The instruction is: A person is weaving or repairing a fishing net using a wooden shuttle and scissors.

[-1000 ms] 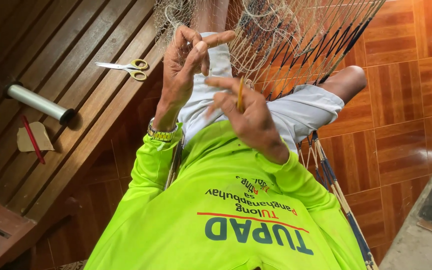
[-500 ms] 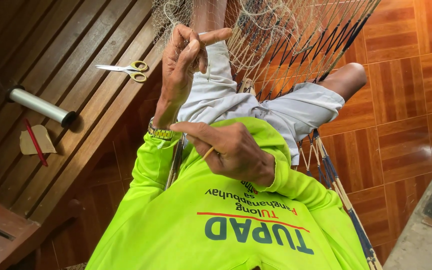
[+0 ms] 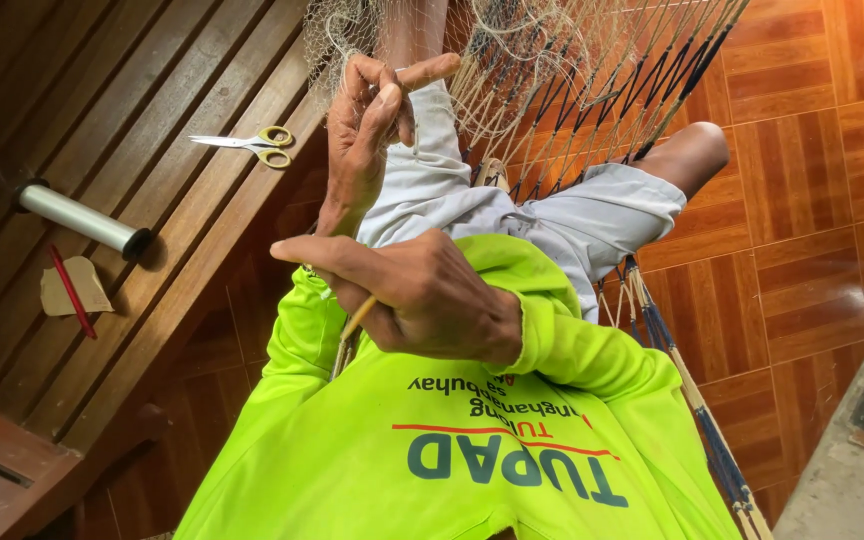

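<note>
So the net is stretched across the top of the view, roughly 12 to 1 o'clock, pale mesh with dark blue cords running through it, draped over the person's knees. The left hand is raised at about 11 o'clock, wrist bent, fingers curled tight and pinching a bit of mesh, with the forefinger poking out to the right. The right hand sits dead centre, knuckles up, forefinger and thumb stretched toward 9 o'clock, the other fingers closed round a thin yellowish netting needle that slants down toward 7 o'clock. Compared with a second ago, the right hand has come down and away from the net, from up beside the left hand to in front of the neon green shirt; the left hand has barely budged. Further out, on the wooden bench at 10 o'clock lie yellow-handled scissors, and at 9 o'clock a grey roll, a red pencil and a scrap of card.
</note>
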